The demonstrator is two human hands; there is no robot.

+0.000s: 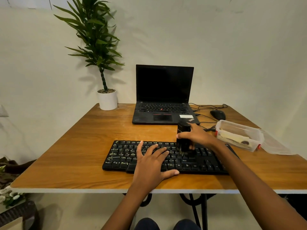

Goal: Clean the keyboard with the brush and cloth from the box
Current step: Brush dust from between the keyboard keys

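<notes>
- A black rectangular keyboard (199, 165) lies on the brown wooden table (74, 146), near its front edge.
- The left hand (152, 165) rests flat on the keys, fingers spread.
- The right hand (197, 135) grips a black cylindrical brush (183, 127) upright, its bristles touching the keys.
- A clear plastic box (240, 126) holding a pale cloth (235, 138) sits to the right of the keyboard.
- An open black laptop (164, 83) stands behind.

Finding one: my left hand (149, 163) and right hand (198, 135) are bare. Finding two: my left forearm (129, 205) and right forearm (249, 176) are likewise bare, uncovered from wrist to the lower edge of view. Finding three: the nails on my left fingers (140, 148) are short, with pale tips. Finding four: my knees (146, 224) appear at the bottom edge, both covered in dark navy cloth, plain and smooth; seams, weave and cut are too dim to determine.
</notes>
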